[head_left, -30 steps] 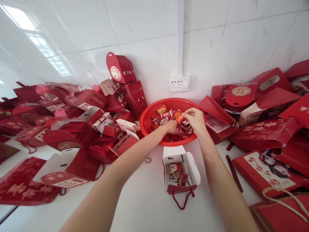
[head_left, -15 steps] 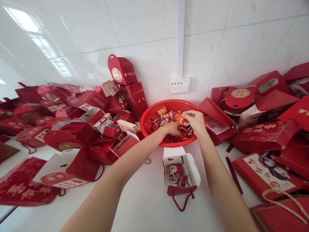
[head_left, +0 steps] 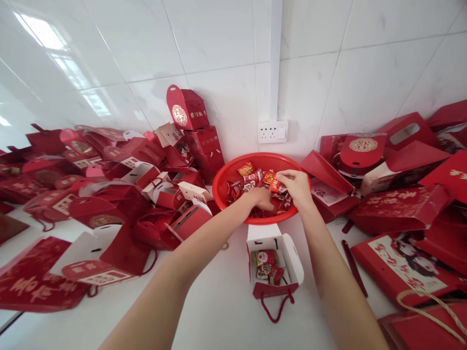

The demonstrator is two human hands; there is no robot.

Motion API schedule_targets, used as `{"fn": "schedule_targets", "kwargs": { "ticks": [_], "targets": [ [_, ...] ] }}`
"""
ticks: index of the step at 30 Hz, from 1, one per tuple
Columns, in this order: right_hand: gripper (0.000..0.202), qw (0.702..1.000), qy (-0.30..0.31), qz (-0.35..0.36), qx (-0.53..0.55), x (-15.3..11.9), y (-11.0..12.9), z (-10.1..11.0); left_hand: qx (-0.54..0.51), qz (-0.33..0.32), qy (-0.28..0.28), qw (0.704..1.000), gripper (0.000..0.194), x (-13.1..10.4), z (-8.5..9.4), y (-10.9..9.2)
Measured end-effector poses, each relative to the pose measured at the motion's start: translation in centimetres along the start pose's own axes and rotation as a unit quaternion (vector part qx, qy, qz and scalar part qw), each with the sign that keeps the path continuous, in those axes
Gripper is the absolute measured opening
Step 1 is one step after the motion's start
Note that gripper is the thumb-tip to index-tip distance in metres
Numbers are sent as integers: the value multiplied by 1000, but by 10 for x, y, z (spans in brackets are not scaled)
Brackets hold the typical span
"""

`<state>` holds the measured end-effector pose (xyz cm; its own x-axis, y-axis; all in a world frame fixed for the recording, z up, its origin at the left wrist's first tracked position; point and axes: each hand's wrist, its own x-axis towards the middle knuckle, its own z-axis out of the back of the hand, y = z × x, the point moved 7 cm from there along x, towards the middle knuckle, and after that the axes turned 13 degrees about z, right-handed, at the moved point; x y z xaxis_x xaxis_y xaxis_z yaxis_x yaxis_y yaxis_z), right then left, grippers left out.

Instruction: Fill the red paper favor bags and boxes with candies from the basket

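Observation:
A red plastic basket (head_left: 218,187) holds many wrapped candies (head_left: 251,185). My right hand (head_left: 296,185) is over the basket's right side, thumb and fingers pinching a red-and-orange wrapped candy (head_left: 272,181). Among the candies, my left hand (head_left: 261,198) reaches down with its fingers curled together; the fingertips are hidden, so what they hold does not show. In front of the basket stands an open red gift box (head_left: 270,290) with white inside, flaps spread and a red cord handle toward me. Several wrapped candies (head_left: 269,266) lie in it.
Red gift boxes (head_left: 120,204) are heaped on the left, some stacked (head_left: 206,141) by the wall. More red boxes and bags (head_left: 397,204) crowd the right, with a dark red strip (head_left: 353,267) nearby. A socket panel (head_left: 273,131) is on the tiled wall behind.
My left hand has curled and shifted slightly within the candies. My right hand keeps its pinch on the red-and-orange candy. The view has tilted up a little; the open box looks unchanged.

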<state>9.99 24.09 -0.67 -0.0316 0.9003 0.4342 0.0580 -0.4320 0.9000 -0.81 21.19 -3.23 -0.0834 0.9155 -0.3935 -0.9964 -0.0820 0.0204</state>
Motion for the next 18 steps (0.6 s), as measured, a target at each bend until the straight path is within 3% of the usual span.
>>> {"fn": "schedule_targets", "kwargs": {
  "ticks": [4,9,18],
  "targets": [
    [9,1000,5,0,2,0,0,-1,-4,-4,25,1000,38,-2,-2,2],
    [10,1000,-5,-13,13,0,-3,0,-28,-37,65,997,24,-1,-7,3],
    [17,999,-21,-21,35,0,-5,1,-58,-62,65,994,20,0,-7,1]
  ]
}}
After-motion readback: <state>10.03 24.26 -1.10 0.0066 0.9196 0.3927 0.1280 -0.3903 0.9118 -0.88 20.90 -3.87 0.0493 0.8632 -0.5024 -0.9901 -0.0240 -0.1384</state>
